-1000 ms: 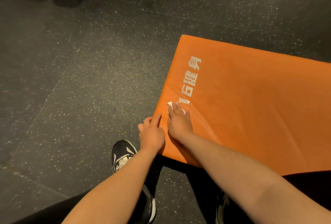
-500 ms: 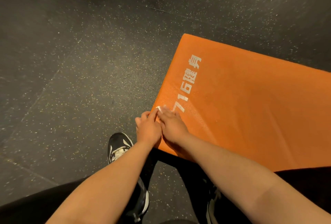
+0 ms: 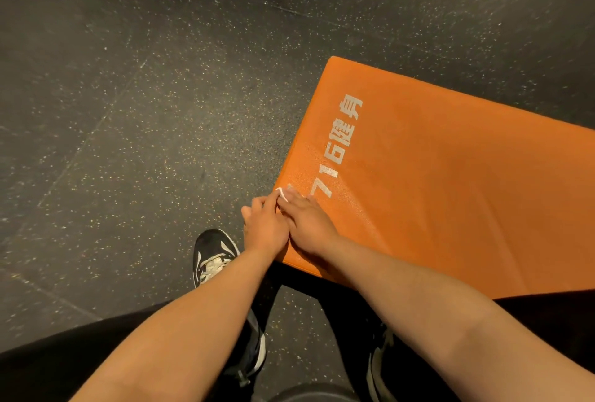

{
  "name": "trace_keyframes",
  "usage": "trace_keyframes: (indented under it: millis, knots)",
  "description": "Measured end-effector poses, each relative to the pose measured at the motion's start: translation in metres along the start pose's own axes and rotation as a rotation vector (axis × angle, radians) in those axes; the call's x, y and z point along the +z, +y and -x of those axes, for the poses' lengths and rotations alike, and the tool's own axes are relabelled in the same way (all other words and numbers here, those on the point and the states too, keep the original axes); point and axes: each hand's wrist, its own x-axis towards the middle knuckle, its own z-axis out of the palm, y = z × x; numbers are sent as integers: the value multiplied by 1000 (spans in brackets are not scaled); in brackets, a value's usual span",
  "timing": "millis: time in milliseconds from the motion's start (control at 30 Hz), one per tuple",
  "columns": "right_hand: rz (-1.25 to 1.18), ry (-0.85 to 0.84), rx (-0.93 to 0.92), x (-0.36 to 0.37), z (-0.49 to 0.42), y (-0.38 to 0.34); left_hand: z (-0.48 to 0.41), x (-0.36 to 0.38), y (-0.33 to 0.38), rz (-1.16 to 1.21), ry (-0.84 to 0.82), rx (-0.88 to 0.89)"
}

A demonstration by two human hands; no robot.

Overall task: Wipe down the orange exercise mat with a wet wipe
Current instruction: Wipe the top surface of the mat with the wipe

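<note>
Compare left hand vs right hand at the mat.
Left hand sits at the orange mat's edge, mostly over floor; right hand lies on the mat. Left fingers look curled; right fingers lie flat over the wet wipe. Both meet at the wipe.

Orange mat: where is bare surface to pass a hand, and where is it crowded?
Bare: the wide stretch of the orange mat right of the white lettering, up to its far edge; also the narrow strip between lettering and left edge. Crowded: the near left corner, where left hand, right hand and wet wipe meet.
</note>
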Motion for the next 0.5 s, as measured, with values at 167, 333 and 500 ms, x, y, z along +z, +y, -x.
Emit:
trace_keyframes:
  millis: [167, 333, 500]
  knots:
    - [84, 55, 289, -24, -15, 27, -1, 3, -2, -82, 7, 28]
    - [19, 104, 222, -3, 9, 2, -1, 5, -6, -101, 3, 30]
    - [86, 54, 12, 5, 34, 14, 3, 8, -11, -137, -13, 72]
